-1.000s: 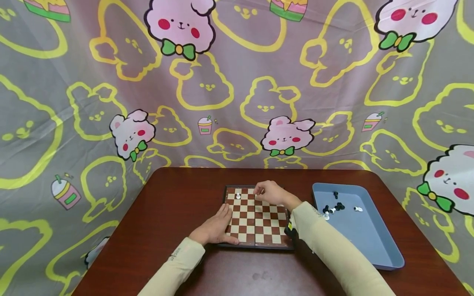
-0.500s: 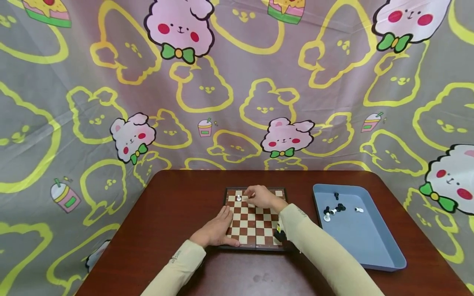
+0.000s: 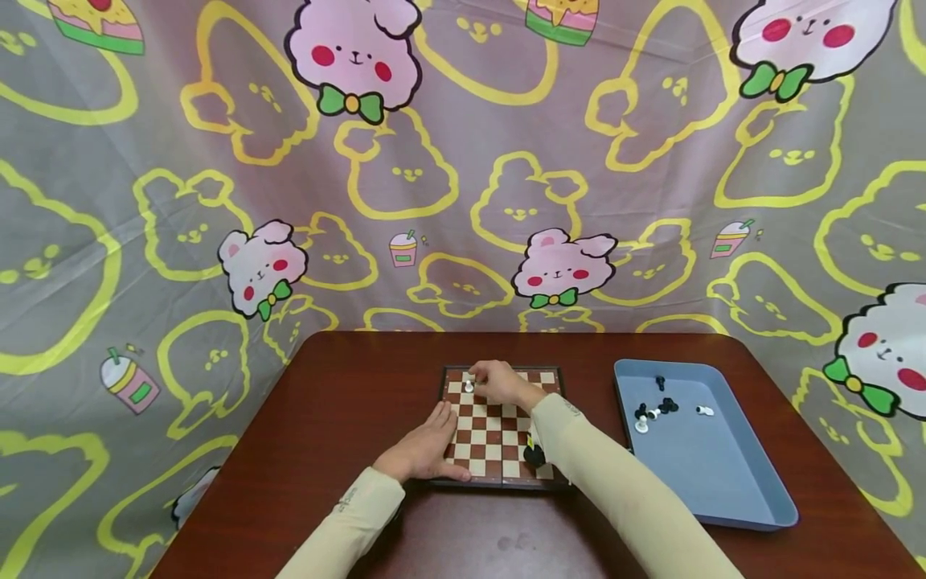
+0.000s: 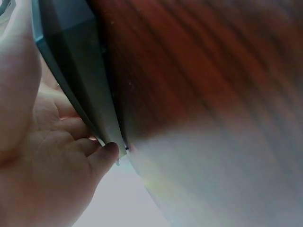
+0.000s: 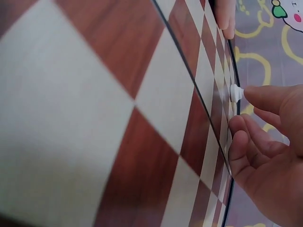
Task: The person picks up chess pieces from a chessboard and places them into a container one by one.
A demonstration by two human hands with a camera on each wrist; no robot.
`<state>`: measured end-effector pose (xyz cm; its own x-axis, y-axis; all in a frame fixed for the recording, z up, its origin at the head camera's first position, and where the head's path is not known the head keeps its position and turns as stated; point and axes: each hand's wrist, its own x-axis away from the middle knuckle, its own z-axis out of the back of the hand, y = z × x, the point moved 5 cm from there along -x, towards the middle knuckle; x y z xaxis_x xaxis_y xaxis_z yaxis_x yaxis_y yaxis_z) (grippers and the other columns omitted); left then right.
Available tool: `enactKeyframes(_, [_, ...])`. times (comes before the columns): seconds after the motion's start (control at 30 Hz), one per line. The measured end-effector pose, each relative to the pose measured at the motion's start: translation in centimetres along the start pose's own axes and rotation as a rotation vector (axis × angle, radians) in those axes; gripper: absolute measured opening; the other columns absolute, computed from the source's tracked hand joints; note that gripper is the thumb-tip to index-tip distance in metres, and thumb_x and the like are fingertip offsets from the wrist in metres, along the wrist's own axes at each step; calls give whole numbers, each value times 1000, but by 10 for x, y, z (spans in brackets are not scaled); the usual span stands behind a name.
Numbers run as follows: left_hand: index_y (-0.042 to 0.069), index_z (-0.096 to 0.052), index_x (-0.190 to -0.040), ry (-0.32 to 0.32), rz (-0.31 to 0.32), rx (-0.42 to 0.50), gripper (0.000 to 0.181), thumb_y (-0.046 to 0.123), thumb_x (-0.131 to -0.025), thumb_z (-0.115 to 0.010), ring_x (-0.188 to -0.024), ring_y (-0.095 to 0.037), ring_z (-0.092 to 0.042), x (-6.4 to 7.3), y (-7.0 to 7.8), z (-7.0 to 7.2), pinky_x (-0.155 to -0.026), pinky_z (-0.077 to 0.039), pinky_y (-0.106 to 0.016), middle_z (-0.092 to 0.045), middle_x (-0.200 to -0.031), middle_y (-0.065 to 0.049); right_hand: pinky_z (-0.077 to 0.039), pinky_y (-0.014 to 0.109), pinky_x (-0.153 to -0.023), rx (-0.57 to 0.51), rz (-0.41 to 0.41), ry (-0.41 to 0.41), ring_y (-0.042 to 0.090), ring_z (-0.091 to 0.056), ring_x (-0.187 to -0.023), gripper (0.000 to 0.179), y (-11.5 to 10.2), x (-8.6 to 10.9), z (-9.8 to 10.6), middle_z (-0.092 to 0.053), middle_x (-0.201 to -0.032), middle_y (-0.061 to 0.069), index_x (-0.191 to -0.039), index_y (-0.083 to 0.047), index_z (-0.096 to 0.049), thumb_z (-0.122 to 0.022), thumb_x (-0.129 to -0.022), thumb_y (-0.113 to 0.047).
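A chessboard (image 3: pixel 475 442) with brown and cream squares lies unfolded on the table. My left hand (image 3: pixel 419 450) rests along its left edge, fingers and thumb spread over the border; in the left wrist view fingertips bend around the board's dark side (image 4: pixel 87 71). A white chess pawn (image 3: pixel 469 387) stands near the board's far left corner. My right hand (image 3: pixel 502 382) reaches over the far part of the board, just right of the pawn. In the right wrist view, one outstretched digit of the right hand (image 5: pixel 270 142) meets the pawn (image 5: pixel 235 93), while the other fingers bend loosely below it.
To the right stands a blue-grey tray (image 3: pixel 723 474) with several loose black pieces (image 3: pixel 667 405) and white pieces (image 3: pixel 641 425) in its far half. A patterned cloth (image 3: pixel 463 201) hangs behind the wooden table (image 3: pixel 347 402).
My right hand has moved left across the far side of the board until its fingertips are beside the white pawn. The left hand and the pawn have stayed in place.
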<state>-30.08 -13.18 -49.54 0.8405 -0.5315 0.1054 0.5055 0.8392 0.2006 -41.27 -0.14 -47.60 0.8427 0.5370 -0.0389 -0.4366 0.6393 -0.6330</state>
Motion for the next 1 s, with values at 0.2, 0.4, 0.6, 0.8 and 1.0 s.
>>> enactKeyframes(0.2, [-6, -15, -137, 0, 8, 2, 116, 74, -62, -50, -131, -31, -3, 1, 0, 1, -100, -22, -36, -6, -142, -24, -46, 27, -66, 14, 36, 0, 14, -56, -80, 30, -3, -5, -3, -60, -94, 5, -114, -8, -56, -58, -84, -11])
enactKeyframes(0.4, [-6, -16, -137, -2, 6, 2, 115, 73, -62, -51, -131, -31, -4, 0, 0, 1, -100, -22, -36, -7, -142, -24, -46, 25, -64, 22, 40, 13, 11, -57, -77, 27, -2, -8, -6, -61, -89, 1, -110, -9, -59, -60, -83, -12])
enactKeyframes(0.6, [-6, -15, -137, -1, 2, -10, 115, 74, -63, -50, -131, -31, -3, 0, 2, 3, -101, -21, -35, -6, -142, -24, -45, 27, -63, 39, 44, 4, 11, -55, -74, 26, -2, -11, -6, -60, -87, -1, -109, -11, -61, -60, -83, -13])
enactKeyframes(0.8, [-6, -15, -137, 3, -4, 1, 116, 74, -62, -50, -131, -31, -3, -1, 2, 3, -101, -21, -35, -6, -142, -24, -44, 27, -61, 55, 51, -13, 10, -53, -73, 18, -3, -10, -8, -59, -82, -5, -100, -14, -66, -60, -83, -11])
enactKeyframes(1.0, [-7, -16, -137, 4, 1, -6, 116, 74, -62, -50, -131, -31, -3, 0, 1, 2, -101, -20, -35, -6, -142, -25, -44, 25, -62, 83, 66, 6, 8, -53, -73, 12, -2, -11, -7, -59, -80, -8, -93, -17, -67, -61, -83, -12])
